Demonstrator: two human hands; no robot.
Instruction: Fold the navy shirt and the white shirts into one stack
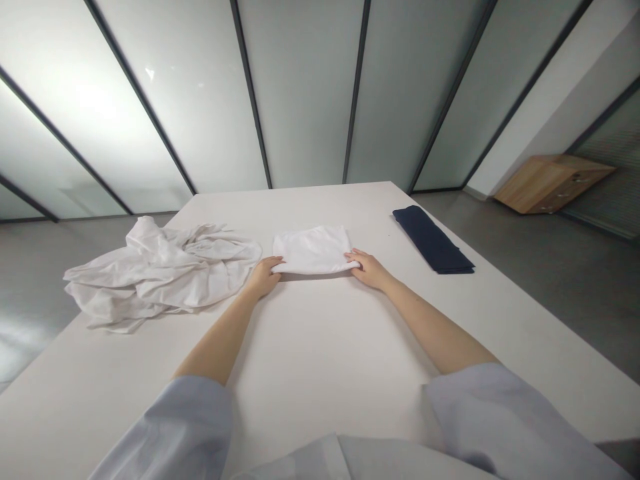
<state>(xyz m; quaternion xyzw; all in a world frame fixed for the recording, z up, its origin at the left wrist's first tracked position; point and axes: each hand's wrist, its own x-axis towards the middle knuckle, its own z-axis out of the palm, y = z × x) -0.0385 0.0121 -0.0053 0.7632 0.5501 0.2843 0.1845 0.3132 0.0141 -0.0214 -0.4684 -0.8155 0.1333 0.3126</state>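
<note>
A white folded cloth (314, 250) lies in the middle of the table, shaped into a neat rectangle. My left hand (267, 276) grips its near left corner, thumb and fingers closed on the edge. At the near right corner my right hand (369, 268) holds the cloth the same way, fingers over the top. The near edge looks slightly raised, with a shadow under it. What kind of garment or linen it is does not show.
Left of my left hand a crumpled white cloth (165, 270) is heaped, partly over the table's left edge. A folded dark navy cloth (433, 239) lies at the right on the white table (310, 373). Beyond are frosted glass panels (305, 93) and a wooden cabinet (540, 183).
</note>
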